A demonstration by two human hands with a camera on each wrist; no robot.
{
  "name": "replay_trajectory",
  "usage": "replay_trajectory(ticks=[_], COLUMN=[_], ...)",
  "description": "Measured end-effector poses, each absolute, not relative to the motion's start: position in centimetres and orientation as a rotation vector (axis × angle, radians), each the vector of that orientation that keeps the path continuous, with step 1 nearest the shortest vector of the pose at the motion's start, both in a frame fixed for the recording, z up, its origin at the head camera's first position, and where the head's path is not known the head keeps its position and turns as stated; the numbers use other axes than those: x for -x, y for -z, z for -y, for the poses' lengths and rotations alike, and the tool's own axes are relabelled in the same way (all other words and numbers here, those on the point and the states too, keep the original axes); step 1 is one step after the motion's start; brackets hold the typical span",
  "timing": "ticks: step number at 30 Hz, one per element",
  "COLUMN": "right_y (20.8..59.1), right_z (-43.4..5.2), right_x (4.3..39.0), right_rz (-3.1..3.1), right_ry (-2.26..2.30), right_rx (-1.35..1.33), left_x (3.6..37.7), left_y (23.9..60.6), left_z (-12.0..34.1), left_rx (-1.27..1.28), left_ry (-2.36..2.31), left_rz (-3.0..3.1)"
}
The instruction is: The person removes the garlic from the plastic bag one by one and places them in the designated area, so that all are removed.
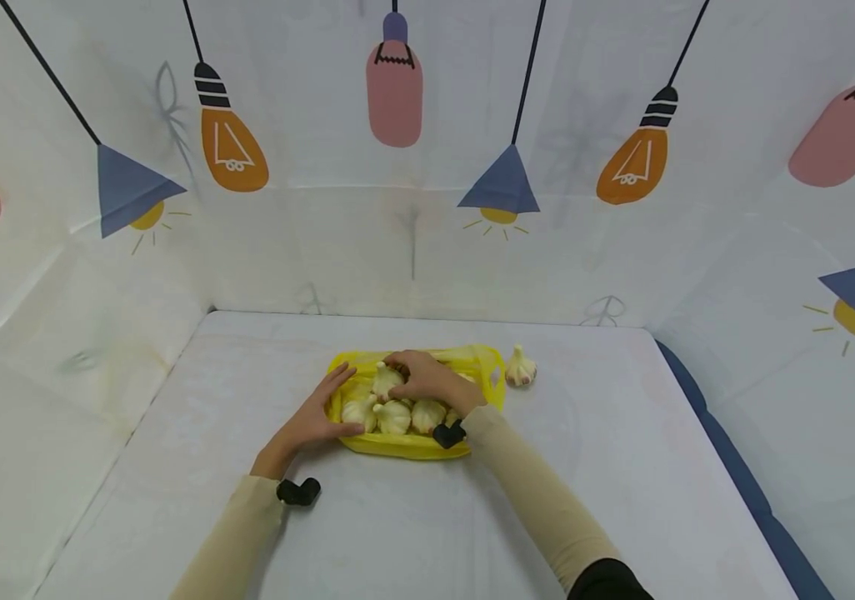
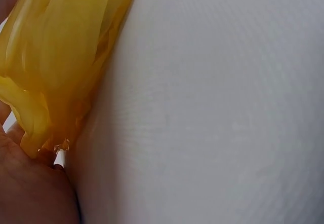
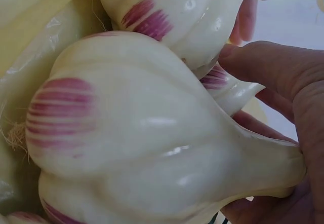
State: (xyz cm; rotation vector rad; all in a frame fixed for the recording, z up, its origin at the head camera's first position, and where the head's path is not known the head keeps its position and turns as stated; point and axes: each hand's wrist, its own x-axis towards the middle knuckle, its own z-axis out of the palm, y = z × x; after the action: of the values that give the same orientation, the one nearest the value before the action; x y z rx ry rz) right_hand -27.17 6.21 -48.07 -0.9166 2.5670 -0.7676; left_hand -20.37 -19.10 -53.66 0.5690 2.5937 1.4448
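A white table [image 1: 592,467] carries everything. Behind the table and along both its sides hangs a white backdrop [image 1: 322,250] printed with cartoon lamps: orange bulbs [image 1: 232,150], pink bulbs [image 1: 394,92] and blue cone shades [image 1: 501,185] on dark cords. Along the table's right edge runs a dark blue strip [image 1: 742,483].

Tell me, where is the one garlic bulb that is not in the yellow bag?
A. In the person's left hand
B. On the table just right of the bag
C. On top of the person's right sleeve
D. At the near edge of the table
B: a lone garlic bulb sits on the white table just beyond the right edge of the yellow bag, apart from both hands.
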Motion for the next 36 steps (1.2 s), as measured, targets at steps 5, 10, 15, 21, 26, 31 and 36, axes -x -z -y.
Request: replay_trajectory(ticks=[5, 10, 15, 21, 26, 31, 36], right_y=[48.0, 48.1, 48.0, 47.8, 47.7, 47.4, 47.1], right_z=[-6.2, -6.2, -6.3, -6.3, -6.4, -6.9, -7.6], right_x=[27.1, 27.2, 27.1, 27.0, 27.0, 26.8, 26.5], right_rz=[-2.565, -2.567, -2.558, -2.553, -2.565, -2.559, -2.547], right_ry=[0.773, 0.765, 0.771, 0.788, 0.817, 0.888, 0.975], right_rx=[0.918, 0.908, 0.894, 0.89, 0.905, 0.91, 0.892], left_x=[20.2, 20.1, 20.0, 20.0, 19.8, 19.8, 19.9], left_y=[53.7, 53.7, 53.9, 54.0, 53.7, 53.7, 53.9], left_z=[19.1, 18.9, 18.9, 18.8, 18.8, 18.8, 18.7], left_rx=[-0.56, -0.561, -0.561, -0.55, -0.541, -0.527, -0.529], left_ry=[-1.473, -1.49, -1.5, -1.497, -1.483, -1.484, -1.488], left_rz=[-2.579, -2.59, -2.615, -2.632, -2.637, -2.637, -2.647])
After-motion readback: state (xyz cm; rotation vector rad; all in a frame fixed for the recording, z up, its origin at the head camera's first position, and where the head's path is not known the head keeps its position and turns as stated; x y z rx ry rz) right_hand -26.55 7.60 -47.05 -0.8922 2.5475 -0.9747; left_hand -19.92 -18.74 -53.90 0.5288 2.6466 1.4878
